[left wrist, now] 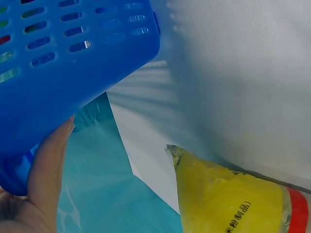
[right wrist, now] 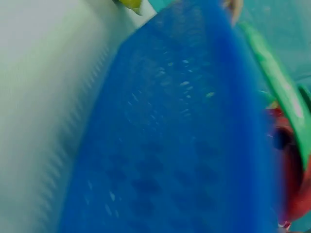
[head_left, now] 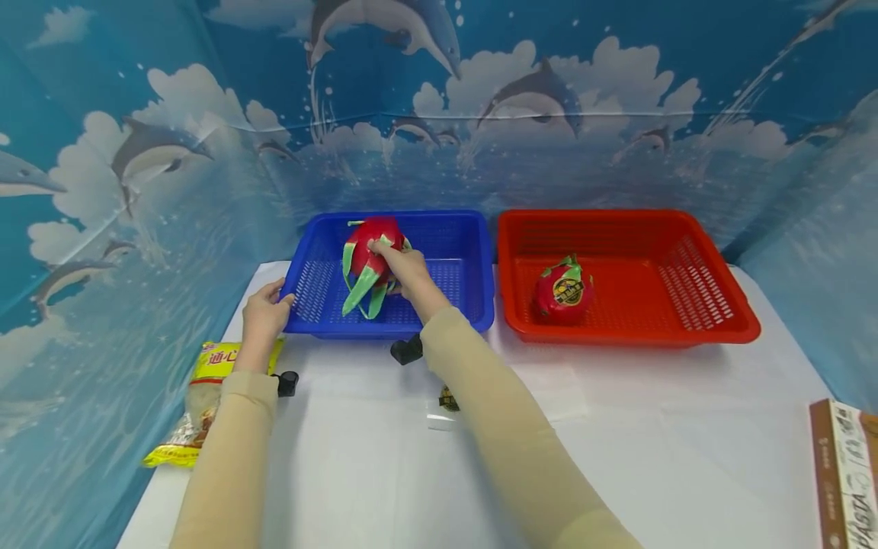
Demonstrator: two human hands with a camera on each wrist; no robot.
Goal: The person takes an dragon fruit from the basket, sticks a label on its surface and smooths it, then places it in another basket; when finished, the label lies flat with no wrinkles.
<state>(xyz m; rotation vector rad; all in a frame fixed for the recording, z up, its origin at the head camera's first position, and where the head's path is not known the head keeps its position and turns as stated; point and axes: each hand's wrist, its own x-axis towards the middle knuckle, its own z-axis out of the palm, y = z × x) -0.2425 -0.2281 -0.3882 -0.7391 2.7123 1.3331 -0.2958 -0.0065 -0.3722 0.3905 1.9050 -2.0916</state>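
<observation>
A dolphin-printed curtain [head_left: 439, 179] hangs behind the bench and along both its sides. The white bench [head_left: 357, 465] carries two plastic baskets side by side at its back edge. The red basket [head_left: 631, 335] stands toward the back right corner, the slightly smaller blue basket [head_left: 329, 328] toward the back left corner, with a narrow gap between them. A yellow bag [head_left: 202, 396] printed with Chinese characters lies at the bench's left edge, partly behind the left sleeve [head_left: 229, 465]. A box marked PASTA [head_left: 850, 480] sits at the right edge, cut off by the head view. The long-leaved dragon fruit [head_left: 366, 248] is over the blue basket, left of its middle; whether it touches the basket floor cannot be told. The right hand [head_left: 406, 268] grips it, fingers spread about as wide as the fruit and bent onto its red skin, some hidden. The left hand [head_left: 264, 314] holds the blue basket's left rim, its fingers closed around the edge. The labelled dragon fruit [head_left: 562, 291] rests in the red basket, near its front left corner. A dark-and-gold label [head_left: 449, 398] lies mid-bench, partly covered by the right sleeve [head_left: 494, 389]
</observation>
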